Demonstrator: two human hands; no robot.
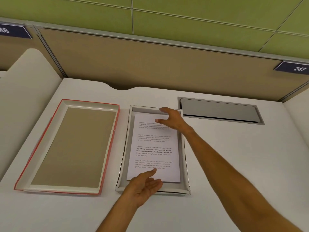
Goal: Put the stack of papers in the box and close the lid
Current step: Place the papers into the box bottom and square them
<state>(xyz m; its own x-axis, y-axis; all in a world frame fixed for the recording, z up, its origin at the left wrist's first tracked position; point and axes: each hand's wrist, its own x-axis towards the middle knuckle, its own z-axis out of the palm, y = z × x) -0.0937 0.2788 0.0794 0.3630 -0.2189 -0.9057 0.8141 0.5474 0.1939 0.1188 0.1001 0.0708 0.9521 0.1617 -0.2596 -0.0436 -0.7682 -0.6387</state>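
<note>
Head view: stack of papers (154, 148) already lies flat inside the white box (184, 158), long axis running away from me, printed side up. My right hand (172, 118) is over the far end of the sheets, fingers spread, gripping nothing. My left hand (143, 185) is at the near edge, palm up, fingers loose, holding nothing, fingertip on or just above the page. The red-edged lid (66, 146) lies upside down just left of the box, parallel to it, untouched. Left hand is nearer the lid; I judge the next move is a reach leftward for it, then flip it over.
</note>
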